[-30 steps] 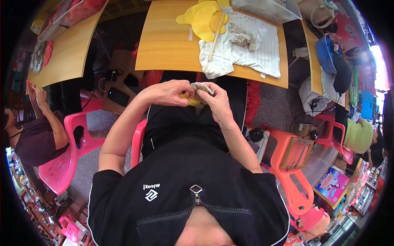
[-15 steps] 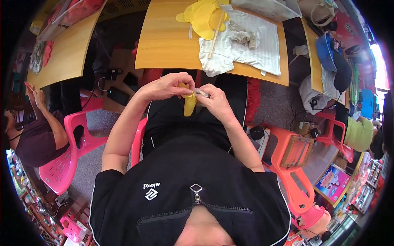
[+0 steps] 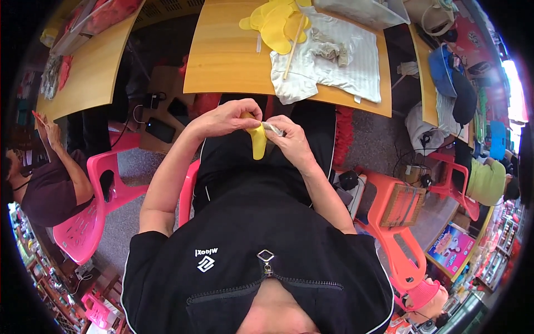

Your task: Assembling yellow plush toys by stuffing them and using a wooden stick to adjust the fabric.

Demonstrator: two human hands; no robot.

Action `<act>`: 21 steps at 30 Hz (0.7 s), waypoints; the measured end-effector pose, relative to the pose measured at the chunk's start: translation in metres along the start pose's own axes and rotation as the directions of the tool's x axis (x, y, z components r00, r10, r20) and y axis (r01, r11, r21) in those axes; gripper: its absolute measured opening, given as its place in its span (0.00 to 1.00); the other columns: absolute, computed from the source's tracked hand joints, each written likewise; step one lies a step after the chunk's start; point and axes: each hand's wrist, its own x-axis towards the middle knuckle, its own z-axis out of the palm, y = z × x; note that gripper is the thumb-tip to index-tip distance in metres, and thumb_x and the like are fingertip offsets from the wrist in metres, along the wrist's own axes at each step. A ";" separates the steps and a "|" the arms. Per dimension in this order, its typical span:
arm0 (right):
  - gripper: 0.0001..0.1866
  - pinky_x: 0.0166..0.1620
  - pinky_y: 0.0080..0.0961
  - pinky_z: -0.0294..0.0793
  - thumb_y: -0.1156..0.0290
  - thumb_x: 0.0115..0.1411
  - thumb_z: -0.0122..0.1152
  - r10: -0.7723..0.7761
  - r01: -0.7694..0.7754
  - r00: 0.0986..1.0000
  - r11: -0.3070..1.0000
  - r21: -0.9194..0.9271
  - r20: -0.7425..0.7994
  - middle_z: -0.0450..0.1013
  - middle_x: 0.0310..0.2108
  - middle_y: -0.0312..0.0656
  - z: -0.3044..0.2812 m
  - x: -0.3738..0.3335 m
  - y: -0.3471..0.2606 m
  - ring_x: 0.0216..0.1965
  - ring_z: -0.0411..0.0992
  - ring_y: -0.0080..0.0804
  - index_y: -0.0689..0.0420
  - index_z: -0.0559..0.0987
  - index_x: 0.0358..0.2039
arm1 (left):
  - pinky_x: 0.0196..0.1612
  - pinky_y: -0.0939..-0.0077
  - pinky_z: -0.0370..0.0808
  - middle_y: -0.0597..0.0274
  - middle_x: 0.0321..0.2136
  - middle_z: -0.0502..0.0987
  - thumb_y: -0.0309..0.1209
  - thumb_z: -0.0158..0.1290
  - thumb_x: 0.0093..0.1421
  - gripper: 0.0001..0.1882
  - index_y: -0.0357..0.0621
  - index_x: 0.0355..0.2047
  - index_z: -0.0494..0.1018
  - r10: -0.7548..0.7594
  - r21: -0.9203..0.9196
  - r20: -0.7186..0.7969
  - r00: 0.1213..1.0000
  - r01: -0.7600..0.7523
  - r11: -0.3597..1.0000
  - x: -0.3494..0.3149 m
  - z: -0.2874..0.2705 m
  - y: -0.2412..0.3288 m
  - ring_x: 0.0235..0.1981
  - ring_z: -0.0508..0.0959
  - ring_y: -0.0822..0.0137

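Observation:
Above my lap, my left hand (image 3: 232, 117) pinches a yellow petal-shaped piece (image 3: 259, 145) whose rounded end hangs down below the fingers. My right hand (image 3: 291, 139) meets it from the other side, fingers closed on a small whitish strip (image 3: 271, 129) that reaches the yellow piece's upper edge. What the strip is made of cannot be made out. On the wooden table (image 3: 222, 61) ahead lies a pile of similar yellow pieces (image 3: 275, 36). A thin wooden stick (image 3: 293, 50) rests across the pile and a white striped cloth (image 3: 356, 67).
A crumpled greyish cloth (image 3: 331, 50) lies on the white one, near a clear plastic bin (image 3: 367, 11). Pink chair (image 3: 100, 189) and co-worker (image 3: 50, 178) are at left. An orange chair (image 3: 392, 234) stands at right, with another person (image 3: 484, 183) beyond.
The yellow piece has turned slightly, its hanging end shifting a little right and showing broader. My fingers have moved only slightly and both hands keep their hold.

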 end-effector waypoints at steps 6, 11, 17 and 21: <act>0.09 0.38 0.16 0.69 0.72 0.57 0.62 0.083 -0.121 0.985 0.956 0.266 0.149 0.73 0.35 0.32 -0.004 0.002 0.009 0.33 0.69 0.19 0.61 0.80 0.38 | 0.45 0.75 0.67 0.62 0.34 0.68 0.31 0.53 0.59 0.08 0.40 0.35 0.71 0.166 0.100 0.033 0.986 -0.169 0.981 0.001 0.002 -0.007 0.39 0.70 0.67; 0.10 0.37 0.15 0.72 0.76 0.57 0.61 0.205 -0.248 0.969 0.817 0.521 0.140 0.75 0.32 0.33 0.005 0.006 0.013 0.31 0.71 0.18 0.63 0.79 0.39 | 0.46 0.75 0.65 0.62 0.35 0.67 0.30 0.54 0.59 0.06 0.42 0.34 0.72 0.254 0.027 -0.194 0.948 -0.253 0.967 0.007 0.017 -0.017 0.40 0.69 0.66; 0.09 0.35 0.14 0.72 0.77 0.56 0.63 0.260 -0.118 0.953 0.787 0.605 -0.153 0.75 0.29 0.33 0.012 0.012 0.011 0.29 0.71 0.17 0.64 0.78 0.38 | 0.42 0.81 0.73 0.61 0.41 0.71 0.25 0.57 0.57 0.24 0.37 0.53 0.65 -0.015 -0.299 -0.657 0.754 -0.243 0.923 0.014 0.049 -0.019 0.39 0.72 0.73; 0.07 0.34 0.13 0.70 0.80 0.55 0.61 0.183 -0.003 0.937 0.857 0.516 -0.297 0.72 0.29 0.31 0.014 0.016 0.012 0.30 0.69 0.16 0.61 0.75 0.35 | 0.37 0.84 0.73 0.62 0.36 0.78 0.26 0.59 0.56 0.19 0.35 0.47 0.70 -0.283 -0.746 -0.405 0.870 -0.135 0.652 0.009 0.064 -0.022 0.31 0.76 0.76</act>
